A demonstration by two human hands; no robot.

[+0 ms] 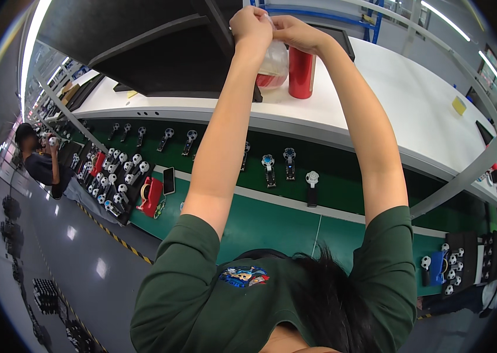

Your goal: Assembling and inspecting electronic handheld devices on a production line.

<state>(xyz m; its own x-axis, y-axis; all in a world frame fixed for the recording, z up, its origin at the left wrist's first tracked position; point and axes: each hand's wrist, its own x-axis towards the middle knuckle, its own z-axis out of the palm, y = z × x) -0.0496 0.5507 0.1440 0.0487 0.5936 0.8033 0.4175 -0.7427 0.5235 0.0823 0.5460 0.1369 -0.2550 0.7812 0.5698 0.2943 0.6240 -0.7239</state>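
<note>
Both my arms are raised and stretched out to the white shelf (pixel 372 88) above the bench. My left hand (pixel 251 26) is closed at the gathered top of a clear plastic bag (pixel 275 59) with something pale and red in its lower part. From the other side, my right hand (pixel 301 34) pinches the same top with bent fingers. A red cylinder (pixel 301 75), like a can or flask, stands upright just right of the bag, below my right hand. The fingertips partly overlap, so the bag's opening is hidden.
A large black panel (pixel 160 65) leans left of my hands. On the green bench (pixel 272 226) below stand several small devices with ball-shaped heads (pixel 268 167), a phone (pixel 169 180) and a red tape dispenser (pixel 151 196). A person (pixel 42 159) works at the far left.
</note>
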